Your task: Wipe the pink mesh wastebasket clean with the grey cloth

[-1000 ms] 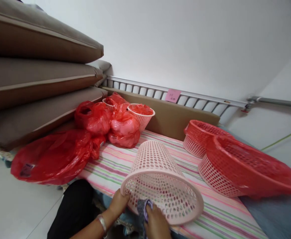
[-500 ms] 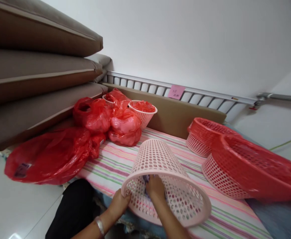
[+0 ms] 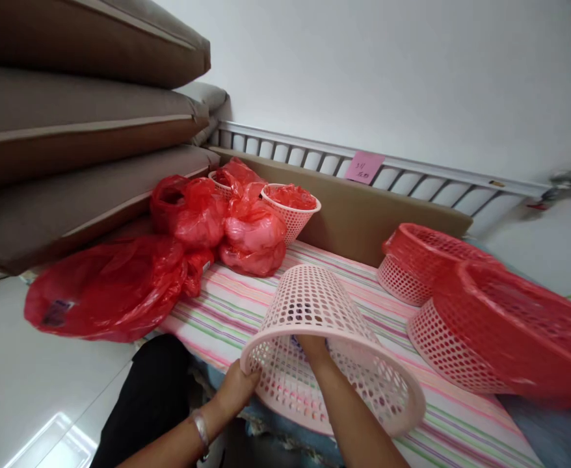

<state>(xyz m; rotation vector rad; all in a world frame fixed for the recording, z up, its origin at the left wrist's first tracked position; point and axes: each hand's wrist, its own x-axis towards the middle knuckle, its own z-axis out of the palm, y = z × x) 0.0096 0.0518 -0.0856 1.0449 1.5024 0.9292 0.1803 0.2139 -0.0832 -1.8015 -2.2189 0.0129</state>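
A pale pink perforated plastic basket lies on its side on the striped sheet, its mouth facing me. My left hand grips the left edge of its rim, thumb over the lip. My right hand is deep inside the basket, its fingers mostly hidden by the upper wall. It is closed on a bunched purple cloth, of which only a small bit shows.
Red plastic bags and a bag-lined basket stand to the left and behind. Two baskets with red bags over their rims are on the right. Stacked cushions rise at the left; a pink note hangs on the rail.
My right hand has pushed farther into the basket, and the purple cloth has gone deeper with it. My left hand keeps its hold on the rim. The view has shifted slightly.
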